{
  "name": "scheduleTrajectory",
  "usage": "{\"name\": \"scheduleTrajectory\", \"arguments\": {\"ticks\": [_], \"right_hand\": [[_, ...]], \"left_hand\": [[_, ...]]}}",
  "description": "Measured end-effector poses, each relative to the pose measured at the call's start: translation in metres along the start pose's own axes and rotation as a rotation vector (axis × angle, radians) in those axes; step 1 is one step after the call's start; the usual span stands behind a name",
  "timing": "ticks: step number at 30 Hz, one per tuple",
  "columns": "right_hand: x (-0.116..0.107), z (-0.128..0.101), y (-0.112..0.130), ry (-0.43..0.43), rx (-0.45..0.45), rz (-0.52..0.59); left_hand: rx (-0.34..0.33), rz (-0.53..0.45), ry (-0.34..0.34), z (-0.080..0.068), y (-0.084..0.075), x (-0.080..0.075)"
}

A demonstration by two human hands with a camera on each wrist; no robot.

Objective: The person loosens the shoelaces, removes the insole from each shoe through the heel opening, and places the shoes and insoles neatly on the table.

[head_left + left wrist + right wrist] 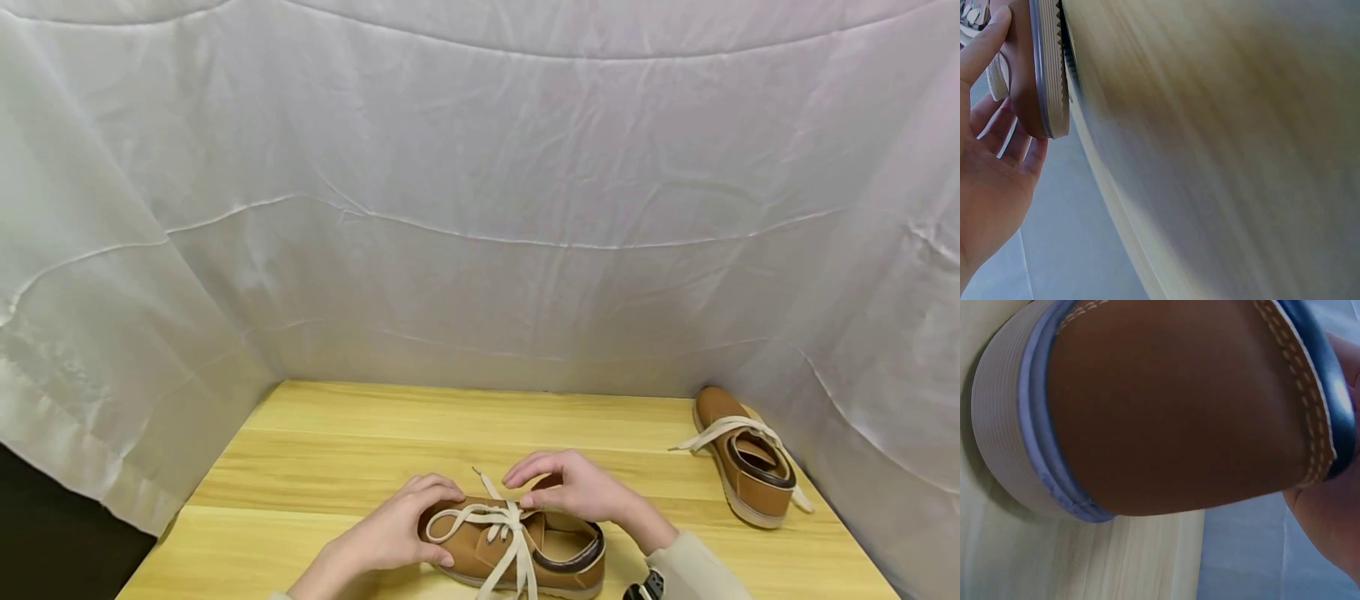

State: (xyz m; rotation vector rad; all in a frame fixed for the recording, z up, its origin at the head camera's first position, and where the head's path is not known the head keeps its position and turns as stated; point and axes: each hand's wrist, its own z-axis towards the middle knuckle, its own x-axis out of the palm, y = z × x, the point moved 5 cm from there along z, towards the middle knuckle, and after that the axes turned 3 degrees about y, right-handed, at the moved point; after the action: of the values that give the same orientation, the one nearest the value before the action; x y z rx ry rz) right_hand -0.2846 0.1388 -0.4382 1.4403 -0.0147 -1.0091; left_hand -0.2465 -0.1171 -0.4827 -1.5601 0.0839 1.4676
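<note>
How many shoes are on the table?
2. The near shoe is held at its toe by the left hand; the far shoe sits toward the right edge of the table.

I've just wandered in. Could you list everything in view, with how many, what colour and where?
Near shoe: one, brown, table front, between the hands
Its lace: one, cream, tied in a bow
Far shoe: one, brown, table's right side
Its lace: cream, draped across it, count unclear
Table: one, yellowish wood, under both shoes
Cloth: count unclear, pale grey, behind and beside the table
Strapped device: one, black, right wrist
Sleeves: two, beige, at the wrists
Left hand: one, bare, holding the near shoe's toe
Right hand: one, bare, at its opening
</note>
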Motion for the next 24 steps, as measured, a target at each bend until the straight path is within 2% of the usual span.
{"name": "scheduleTrajectory", "arguments": {"ticks": [5,11,24], "right_hand": [[0.0063,0.0040,0.0021,0.076,-0.068,-0.033],[0.0101,0.0049,0.0015,0.127,-0.059,-0.048],[0.0106,0.0035,0.0021,0.117,-0.017,-0.046]], "left_hand": [[0.006,0.002,-0.001,0.0004,-0.0003,-0.0011],[0.001,-0.003,0.005,0.0000,-0.0005,-0.0010],[-0.002,0.002,0.000,-0.0002,-0.0006,-0.0008]]}}
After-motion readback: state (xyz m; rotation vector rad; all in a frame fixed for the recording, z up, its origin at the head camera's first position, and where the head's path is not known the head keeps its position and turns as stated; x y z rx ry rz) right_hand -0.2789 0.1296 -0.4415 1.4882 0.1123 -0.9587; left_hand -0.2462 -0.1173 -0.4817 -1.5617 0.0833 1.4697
